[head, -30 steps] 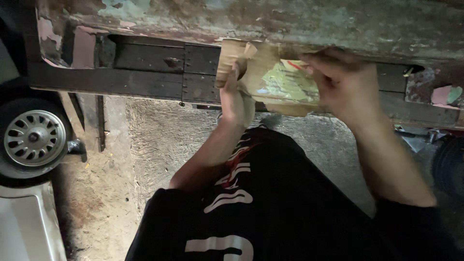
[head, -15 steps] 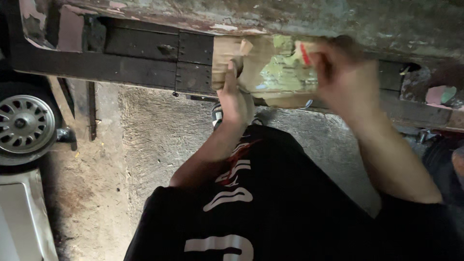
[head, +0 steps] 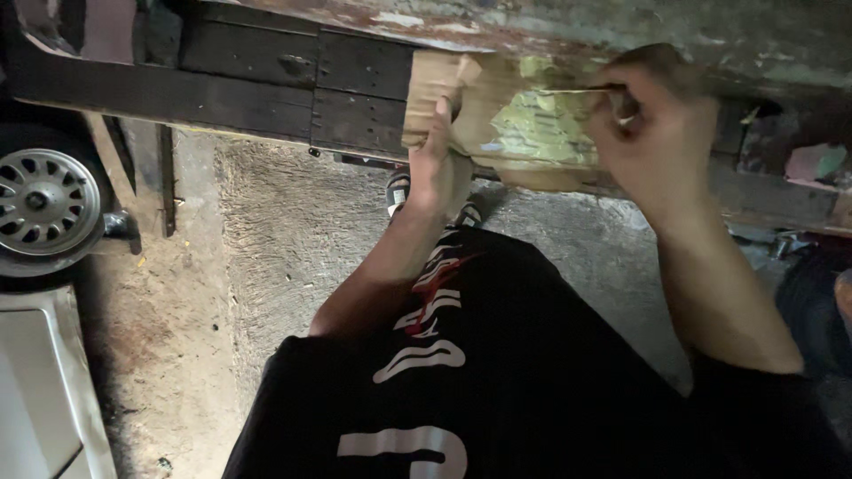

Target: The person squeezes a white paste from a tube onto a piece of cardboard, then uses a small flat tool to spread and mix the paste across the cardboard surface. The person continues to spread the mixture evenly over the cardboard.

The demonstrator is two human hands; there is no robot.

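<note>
Two hands on one cardboard piece [head: 524, 133] at bench edge: our left hand [head: 439, 168] clamps its left end, right hand [head: 657, 142] pinches top right corner w/ closed fingers. Piece not yet freed, we reckon.

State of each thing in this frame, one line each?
Wooden block: resting on the workbench edge, patchy green on its face.
Left hand: gripping the block's left end.
Right hand: closed on a thin tool, its kind unclear, at the block's upper right.
Workbench: worn, paint peeling.
Car wheel: resting on the floor.
</note>
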